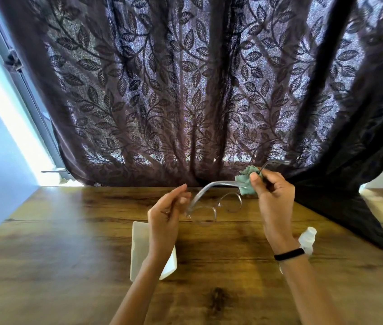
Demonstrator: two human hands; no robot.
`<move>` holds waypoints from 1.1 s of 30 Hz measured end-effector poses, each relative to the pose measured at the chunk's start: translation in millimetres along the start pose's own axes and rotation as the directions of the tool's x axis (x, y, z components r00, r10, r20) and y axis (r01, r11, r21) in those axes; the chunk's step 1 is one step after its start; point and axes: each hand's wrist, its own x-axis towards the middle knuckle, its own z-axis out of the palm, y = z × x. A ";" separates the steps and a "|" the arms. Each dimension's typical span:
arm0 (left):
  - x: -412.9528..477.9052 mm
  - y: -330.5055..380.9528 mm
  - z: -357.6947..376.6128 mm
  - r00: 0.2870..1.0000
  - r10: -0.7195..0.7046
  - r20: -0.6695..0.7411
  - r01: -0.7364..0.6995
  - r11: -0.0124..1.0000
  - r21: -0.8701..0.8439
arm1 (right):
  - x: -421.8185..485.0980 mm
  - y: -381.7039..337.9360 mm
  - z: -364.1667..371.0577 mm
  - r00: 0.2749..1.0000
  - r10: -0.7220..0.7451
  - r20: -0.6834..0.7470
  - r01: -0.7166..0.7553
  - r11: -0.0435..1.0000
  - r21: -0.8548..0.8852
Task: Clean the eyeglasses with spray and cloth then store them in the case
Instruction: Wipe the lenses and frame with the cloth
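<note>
Above wooden desk [68, 231], far edge: right hand [272, 195] pinches green cloth [246, 181] on round wire eyeglasses [217, 205]; left hand [167, 212] grip unclear; hard rubbing cd bend temple.

Just 1 wide head cam, aimed fwd & down, close over table [45, 266]; curtain [185, 90] up top, edges prob warped.

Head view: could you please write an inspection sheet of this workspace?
Surface: wooden table.
Job's things: eyeglasses held above it; green cloth on one temple; white case under the left forearm; spray bottle beside the right wrist.
Clutter: nothing seen.
Hands: right hand pinches the cloth round the temple; left hand at the frame's corner, grip blurred.
Cables: nothing seen.
Surroundings: dark leaf-patterned curtain behind; bright window at left.
</note>
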 end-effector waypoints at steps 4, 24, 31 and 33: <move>-10.8 0.9 11.5 0.979 0.059 0.197 -0.067 0.997 0.034 | -5.6 0.5 4.1 1.000 0.017 0.015 -0.018 1.000 0.020; -27.4 14.6 29.0 0.938 0.294 0.181 -0.325 0.929 0.176 | -10.0 4.9 7.7 0.993 0.117 0.011 -0.117 0.987 0.110; -11.9 28.2 23.2 0.970 0.238 0.037 -0.241 0.952 0.188 | -15.4 6.3 9.9 0.961 0.259 0.097 -0.276 0.920 0.278; -3.8 29.3 21.9 0.965 0.262 0.004 -0.255 0.938 0.234 | -17.4 8.3 9.8 0.952 0.276 0.134 -0.303 0.912 0.277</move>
